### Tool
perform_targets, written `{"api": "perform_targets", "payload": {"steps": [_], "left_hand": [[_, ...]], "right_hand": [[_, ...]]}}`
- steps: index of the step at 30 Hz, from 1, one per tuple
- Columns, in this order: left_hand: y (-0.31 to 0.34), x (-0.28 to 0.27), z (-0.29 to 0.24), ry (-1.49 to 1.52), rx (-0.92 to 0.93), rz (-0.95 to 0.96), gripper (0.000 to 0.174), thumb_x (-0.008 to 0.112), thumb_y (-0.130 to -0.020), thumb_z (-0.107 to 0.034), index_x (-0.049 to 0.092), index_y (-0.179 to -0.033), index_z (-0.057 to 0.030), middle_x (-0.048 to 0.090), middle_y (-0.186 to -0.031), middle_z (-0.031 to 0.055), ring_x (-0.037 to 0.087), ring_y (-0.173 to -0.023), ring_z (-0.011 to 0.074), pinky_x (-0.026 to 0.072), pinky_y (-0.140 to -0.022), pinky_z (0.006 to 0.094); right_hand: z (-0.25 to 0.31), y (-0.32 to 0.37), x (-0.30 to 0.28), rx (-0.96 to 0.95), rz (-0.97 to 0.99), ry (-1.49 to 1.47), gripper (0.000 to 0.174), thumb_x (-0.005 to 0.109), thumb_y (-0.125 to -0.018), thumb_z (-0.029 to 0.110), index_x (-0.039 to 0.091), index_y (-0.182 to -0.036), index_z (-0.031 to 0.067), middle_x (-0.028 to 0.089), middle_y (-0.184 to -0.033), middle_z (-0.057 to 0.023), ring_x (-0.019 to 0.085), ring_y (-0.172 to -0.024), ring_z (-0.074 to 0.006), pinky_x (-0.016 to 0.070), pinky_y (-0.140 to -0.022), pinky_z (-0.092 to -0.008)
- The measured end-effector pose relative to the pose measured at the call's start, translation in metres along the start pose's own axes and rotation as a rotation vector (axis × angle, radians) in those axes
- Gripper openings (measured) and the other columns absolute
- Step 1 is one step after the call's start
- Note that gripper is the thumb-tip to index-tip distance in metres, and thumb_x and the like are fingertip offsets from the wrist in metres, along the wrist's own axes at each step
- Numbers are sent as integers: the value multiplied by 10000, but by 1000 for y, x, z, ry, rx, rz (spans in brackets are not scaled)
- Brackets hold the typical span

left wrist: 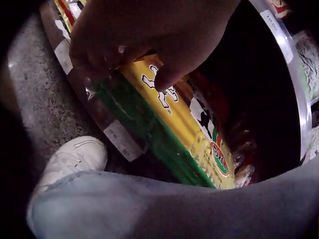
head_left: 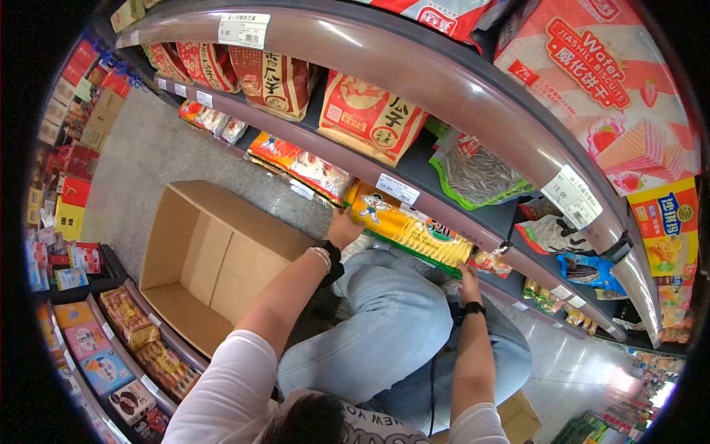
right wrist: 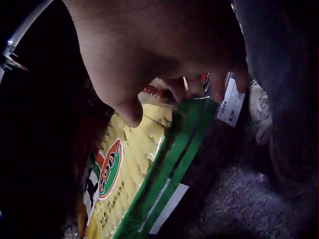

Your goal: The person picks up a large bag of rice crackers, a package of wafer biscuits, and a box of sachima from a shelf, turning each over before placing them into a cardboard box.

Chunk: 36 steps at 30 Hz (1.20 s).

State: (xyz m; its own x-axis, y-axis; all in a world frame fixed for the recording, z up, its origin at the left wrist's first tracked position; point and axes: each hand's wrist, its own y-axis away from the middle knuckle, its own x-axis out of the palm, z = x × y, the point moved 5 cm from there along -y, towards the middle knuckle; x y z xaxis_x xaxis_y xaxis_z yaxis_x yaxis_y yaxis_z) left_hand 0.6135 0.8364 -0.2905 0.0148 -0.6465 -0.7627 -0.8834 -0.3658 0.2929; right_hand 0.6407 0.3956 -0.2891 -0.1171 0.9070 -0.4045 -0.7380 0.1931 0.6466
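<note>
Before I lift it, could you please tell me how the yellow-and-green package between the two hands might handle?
The yellow-and-green package may feel slippery, since its wrapper looks glossy. It could bend or crumble if squeezed, because many separate pieces seem to show through the wrapper. It seems unlikely to roll, given its flat green side.

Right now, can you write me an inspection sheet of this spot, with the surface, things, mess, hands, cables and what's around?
Surface: low shelf, price tags along its edge.
Job's things: yellow pack, at the low shelf.
Clutter: open box on the floor; another box, partly hidden.
Hands: left hand and right hand grip the yellow pack near opposite ends.
Cables: thin dark cord by the jeans.
Surroundings: snack shelves.
</note>
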Motion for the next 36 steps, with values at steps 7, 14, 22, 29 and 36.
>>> {"api": "perform_targets", "payload": {"steps": [7,14,22,29,36], "left_hand": [[-3,11,6,506,40,-38,718,679,-763,-464,436,-1169,76,594,-1094,251,574,-1030,400,424,-915,468],[6,-31,-16,554,-74,43,665,704,-755,-518,608,-1062,64,674,-963,201,659,-929,286,499,-803,373],[22,-96,-57,690,-86,126,643,709,-763,-489,617,-1099,51,667,-1005,134,635,-943,206,481,-815,307],[71,-151,-110,1034,-122,332,509,664,-816,-415,586,-1122,-15,654,-969,76,639,-876,174,511,-773,306],[121,-194,-117,1001,-250,446,402,628,-837,-401,597,-1090,-91,652,-932,28,636,-784,143,513,-703,267]], "right_hand": [[18,5,8,-112,-85,-106,429,674,-845,389,580,-1009,4,591,-998,-88,517,-961,-183,379,-890,-313],[35,19,-2,-8,47,-471,476,635,-843,473,563,-1143,111,607,-1101,-52,562,-1024,-206,448,-843,-389],[87,59,-15,15,343,-722,407,607,-857,427,588,-1172,169,625,-1143,-26,583,-1045,-210,446,-891,-431],[88,84,-44,7,319,-729,399,611,-843,392,593,-1157,148,631,-1119,-46,592,-1008,-246,474,-827,-467],[135,197,-75,84,325,-678,389,633,-832,389,587,-1121,132,642,-1023,-43,614,-914,-214,509,-766,-399]]}}
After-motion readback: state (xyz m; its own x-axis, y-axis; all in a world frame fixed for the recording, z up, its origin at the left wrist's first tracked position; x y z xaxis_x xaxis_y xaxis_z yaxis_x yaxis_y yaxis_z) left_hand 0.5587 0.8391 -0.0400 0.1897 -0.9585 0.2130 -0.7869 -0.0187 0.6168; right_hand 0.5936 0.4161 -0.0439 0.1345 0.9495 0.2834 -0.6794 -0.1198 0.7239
